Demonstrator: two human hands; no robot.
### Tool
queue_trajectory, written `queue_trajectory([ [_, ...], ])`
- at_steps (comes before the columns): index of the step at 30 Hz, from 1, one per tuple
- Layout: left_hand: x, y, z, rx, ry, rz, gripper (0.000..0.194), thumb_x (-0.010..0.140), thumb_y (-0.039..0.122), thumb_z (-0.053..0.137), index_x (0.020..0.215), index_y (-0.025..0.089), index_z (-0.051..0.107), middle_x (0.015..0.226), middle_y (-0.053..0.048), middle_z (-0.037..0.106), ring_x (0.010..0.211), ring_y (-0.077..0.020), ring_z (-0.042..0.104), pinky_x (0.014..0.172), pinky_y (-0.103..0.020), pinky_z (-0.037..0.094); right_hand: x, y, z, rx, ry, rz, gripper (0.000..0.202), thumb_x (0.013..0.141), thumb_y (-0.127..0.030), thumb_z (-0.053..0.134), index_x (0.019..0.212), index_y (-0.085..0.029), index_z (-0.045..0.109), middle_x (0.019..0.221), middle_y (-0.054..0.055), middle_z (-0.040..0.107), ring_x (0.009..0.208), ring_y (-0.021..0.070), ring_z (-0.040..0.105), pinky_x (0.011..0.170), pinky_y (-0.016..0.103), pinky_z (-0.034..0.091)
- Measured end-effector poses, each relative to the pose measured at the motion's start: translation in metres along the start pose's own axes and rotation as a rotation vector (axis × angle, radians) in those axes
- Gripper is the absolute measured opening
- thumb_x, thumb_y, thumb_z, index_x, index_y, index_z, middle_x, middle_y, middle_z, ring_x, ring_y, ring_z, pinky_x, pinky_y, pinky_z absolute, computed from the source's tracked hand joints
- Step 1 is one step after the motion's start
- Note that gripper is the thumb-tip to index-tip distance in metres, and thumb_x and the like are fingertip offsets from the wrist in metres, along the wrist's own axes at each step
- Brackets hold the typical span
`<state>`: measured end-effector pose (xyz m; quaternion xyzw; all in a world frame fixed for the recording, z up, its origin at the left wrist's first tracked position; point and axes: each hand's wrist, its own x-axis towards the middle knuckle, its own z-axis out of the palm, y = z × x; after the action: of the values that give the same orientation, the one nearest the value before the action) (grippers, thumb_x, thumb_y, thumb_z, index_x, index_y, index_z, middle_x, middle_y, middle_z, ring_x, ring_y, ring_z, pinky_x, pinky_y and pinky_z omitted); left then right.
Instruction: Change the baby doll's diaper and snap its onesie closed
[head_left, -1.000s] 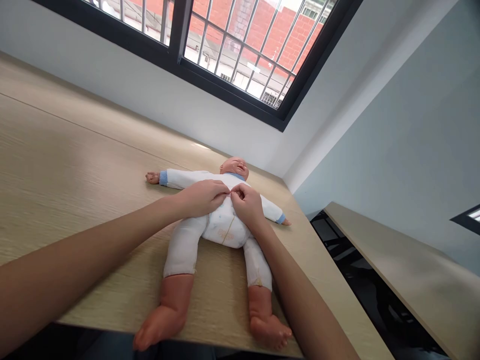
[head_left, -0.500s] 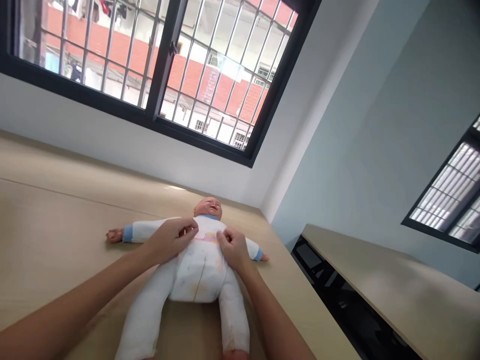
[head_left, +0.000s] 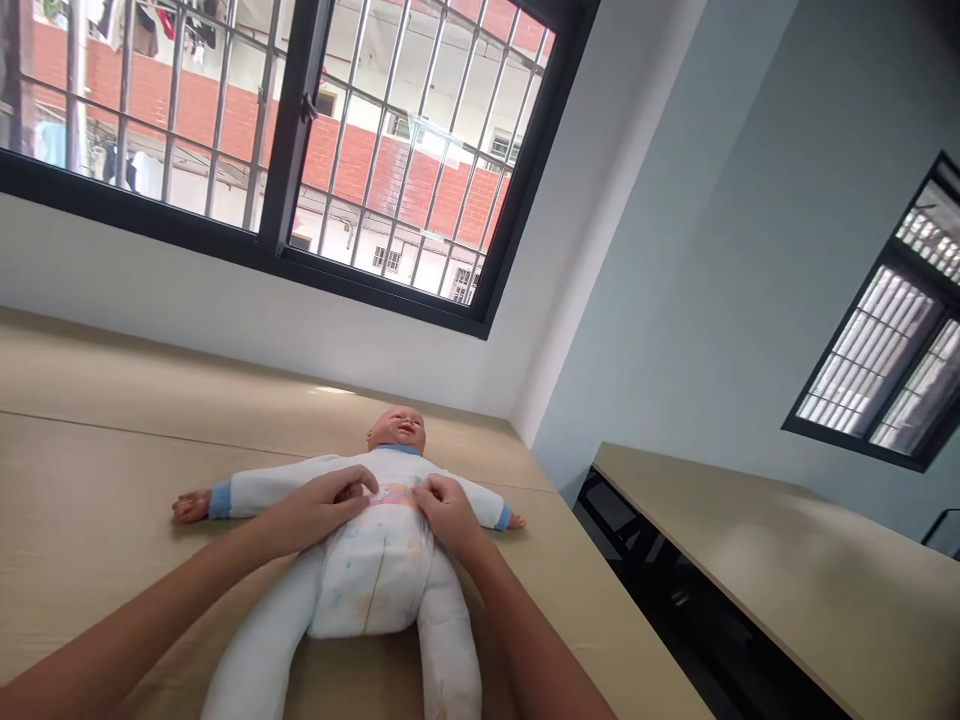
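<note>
A baby doll (head_left: 300,486) in a white top with blue cuffs and collar lies on its back on the wooden table, arms spread and head toward the wall. Around its hips is a white diaper (head_left: 371,580) with faint prints and a yellowish line down the front. My left hand (head_left: 337,505) is closed at one side of the diaper's waistband, fingers curled in a pinch. At the opposite side, my right hand (head_left: 450,515) pinches the waistband too. A pink and yellow printed strip (head_left: 395,494) shows between my hands.
The wooden table (head_left: 90,500) runs back to the white wall under a barred window (head_left: 405,150). On the right stands a second table (head_left: 750,520) with a dark open shelf under its top, across a narrow gap.
The view has shifted, so the doll and my hands appear lower and further left. My hands stay at the diaper's waistband, with little change in their grip.
</note>
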<state>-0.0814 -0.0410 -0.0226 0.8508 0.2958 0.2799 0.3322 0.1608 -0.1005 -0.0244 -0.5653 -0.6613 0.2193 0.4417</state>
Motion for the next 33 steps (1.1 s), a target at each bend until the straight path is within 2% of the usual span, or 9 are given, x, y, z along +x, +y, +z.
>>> queue_trajectory([
  [2, -0.012, -0.002, -0.018, -0.117, -0.079, -0.01, 0.032, 0.09, 0.04, 0.054, 0.114, 0.021, 0.064, 0.092, -0.003, 0.062, 0.081, -0.0187, 0.057, 0.067, -0.026, 0.045, -0.007, -0.001, -0.02, 0.226, -0.071, 0.053, 0.023, 0.082, -0.036, 0.062, 0.069, -0.021, 0.05, 0.058, -0.005, 0.049, 0.057, 0.0119, 0.042, 0.056, 0.025, 0.032],
  [5, -0.026, -0.008, -0.038, -0.16, -0.216, 0.012, 0.044, 0.08, 0.035, 0.063, 0.122, 0.026, 0.067, 0.11, -0.006, 0.066, 0.098, -0.0232, 0.061, 0.079, -0.03, 0.053, -0.019, -0.008, -0.048, 0.336, -0.313, 0.142, 0.023, 0.066, -0.027, 0.075, 0.082, -0.019, 0.062, 0.068, -0.004, 0.06, 0.061, 0.0114, 0.049, 0.058, 0.024, 0.036],
  [8, -0.029, -0.012, -0.037, -0.072, -0.191, 0.04, 0.043, 0.078, 0.035, 0.063, 0.12, 0.028, 0.068, 0.12, -0.006, 0.065, 0.105, -0.025, 0.061, 0.084, -0.031, 0.055, -0.026, -0.01, -0.057, 0.338, -0.43, 0.209, 0.034, 0.058, -0.021, 0.079, 0.088, -0.019, 0.065, 0.072, -0.004, 0.062, 0.067, 0.0117, 0.053, 0.062, 0.023, 0.039],
  [12, -0.021, -0.008, -0.018, 0.102, -0.03, 0.082, 0.022, 0.084, 0.03, 0.057, 0.102, 0.022, 0.069, 0.109, -0.006, 0.066, 0.094, -0.0211, 0.058, 0.081, -0.03, 0.052, -0.024, -0.001, -0.039, 0.25, -0.32, 0.111, 0.028, 0.061, -0.021, 0.077, 0.083, -0.019, 0.059, 0.068, -0.007, 0.052, 0.063, 0.0099, 0.045, 0.059, 0.023, 0.033],
  [16, -0.02, 0.0, -0.008, 0.231, 0.042, 0.145, 0.019, 0.093, 0.024, 0.046, 0.099, 0.022, 0.064, 0.103, -0.005, 0.066, 0.086, -0.0189, 0.058, 0.076, -0.029, 0.048, -0.022, 0.005, -0.018, 0.04, -0.119, -0.11, 0.012, 0.077, -0.021, 0.065, 0.08, -0.021, 0.054, 0.066, -0.007, 0.046, 0.061, 0.011, 0.038, 0.057, 0.025, 0.029],
  [21, -0.017, 0.002, -0.003, 0.429, 0.101, 0.244, 0.018, 0.093, 0.018, 0.037, 0.095, 0.021, 0.055, 0.096, -0.004, 0.065, 0.082, -0.0196, 0.058, 0.077, -0.031, 0.045, -0.024, 0.001, -0.012, -0.325, -0.033, -0.265, 0.017, 0.086, -0.018, 0.054, 0.072, -0.023, 0.045, 0.068, -0.001, 0.053, 0.065, 0.0152, 0.041, 0.061, 0.031, 0.029],
  [26, -0.02, 0.005, -0.017, 0.306, 0.028, 0.186, 0.017, 0.093, 0.025, 0.045, 0.099, 0.022, 0.06, 0.099, -0.005, 0.066, 0.084, -0.0199, 0.058, 0.077, -0.031, 0.047, -0.026, -0.007, -0.037, -0.255, -0.147, -0.168, 0.009, 0.079, -0.018, 0.064, 0.087, -0.021, 0.059, 0.075, -0.003, 0.057, 0.065, 0.0131, 0.048, 0.061, 0.026, 0.037],
  [30, -0.026, 0.004, -0.032, 0.167, -0.1, 0.088, 0.033, 0.087, 0.03, 0.061, 0.12, 0.026, 0.067, 0.11, -0.005, 0.067, 0.094, -0.0211, 0.061, 0.082, -0.029, 0.05, -0.028, -0.011, -0.054, -0.036, -0.294, -0.017, 0.059, 0.069, -0.018, 0.078, 0.125, -0.025, 0.063, 0.111, 0.003, 0.061, 0.072, 0.0114, 0.057, 0.066, 0.026, 0.047],
  [33, -0.025, 0.002, -0.028, 0.245, -0.049, 0.117, 0.029, 0.092, 0.028, 0.055, 0.117, 0.026, 0.068, 0.11, -0.005, 0.067, 0.093, -0.021, 0.061, 0.083, -0.03, 0.048, -0.027, -0.01, -0.047, -0.096, -0.246, -0.079, 0.057, 0.071, -0.013, 0.072, 0.126, -0.025, 0.066, 0.109, 0.002, 0.06, 0.071, 0.0111, 0.054, 0.068, 0.027, 0.047],
])
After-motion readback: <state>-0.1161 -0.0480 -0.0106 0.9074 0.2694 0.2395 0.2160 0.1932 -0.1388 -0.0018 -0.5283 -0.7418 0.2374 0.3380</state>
